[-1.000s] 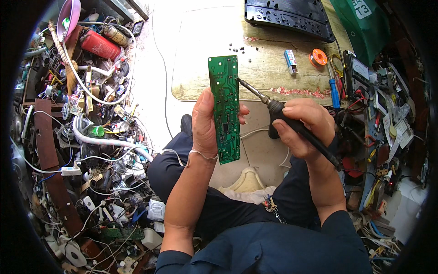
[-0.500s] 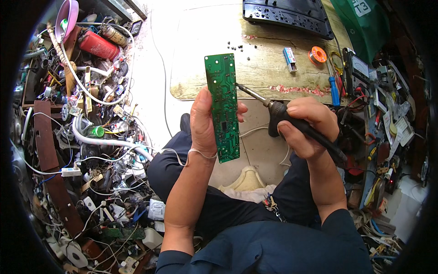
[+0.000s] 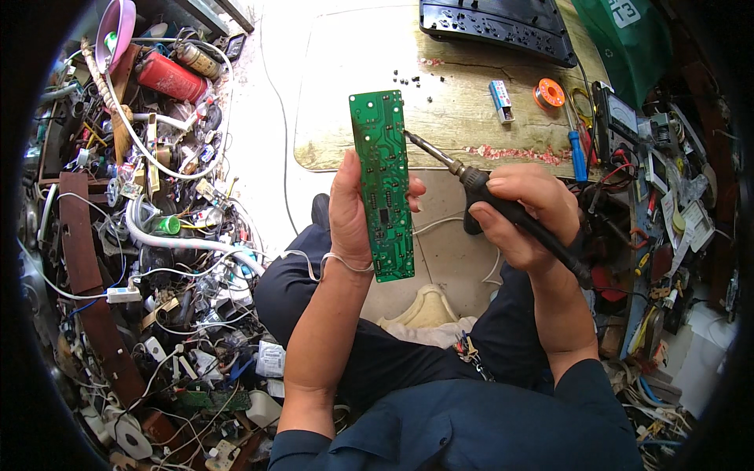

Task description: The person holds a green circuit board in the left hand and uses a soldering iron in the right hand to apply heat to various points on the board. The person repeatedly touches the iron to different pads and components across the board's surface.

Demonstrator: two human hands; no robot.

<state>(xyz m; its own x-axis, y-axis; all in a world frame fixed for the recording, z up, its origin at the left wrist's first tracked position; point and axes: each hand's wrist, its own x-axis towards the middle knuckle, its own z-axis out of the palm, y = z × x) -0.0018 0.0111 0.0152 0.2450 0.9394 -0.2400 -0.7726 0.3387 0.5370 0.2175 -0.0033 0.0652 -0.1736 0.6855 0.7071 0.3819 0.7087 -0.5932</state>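
Observation:
My left hand (image 3: pixel 350 212) grips a long green circuit board (image 3: pixel 381 169) by its lower half, thumb on the left edge and fingertips showing past the right edge. The board stands nearly upright in view, its side with traces and solder points facing me. A thin white cord (image 3: pixel 345 264) loops round my left wrist. In my right hand (image 3: pixel 528 216) is a soldering iron (image 3: pixel 491 196) with a black handle. Its metal tip points up and left and meets the board's right edge in the upper part; whether it touches I cannot tell.
Beyond the board, a wooden table (image 3: pixel 345 141) bears small black parts (image 3: pixel 416 80), a small box (image 3: pixel 499 102), a solder spool (image 3: pixel 549 93), a blue screwdriver (image 3: pixel 578 155) and a black plastic panel (image 3: pixel 499 27). An analogue meter (image 3: pixel 619 118) stands right. Cluttered electronics and cables (image 3: pixel 196 306) fill the left.
The soldering iron's tip has moved slightly up along the board's right edge, and my right hand has shifted a little up and left. The left hand still holds the board, barely moved.

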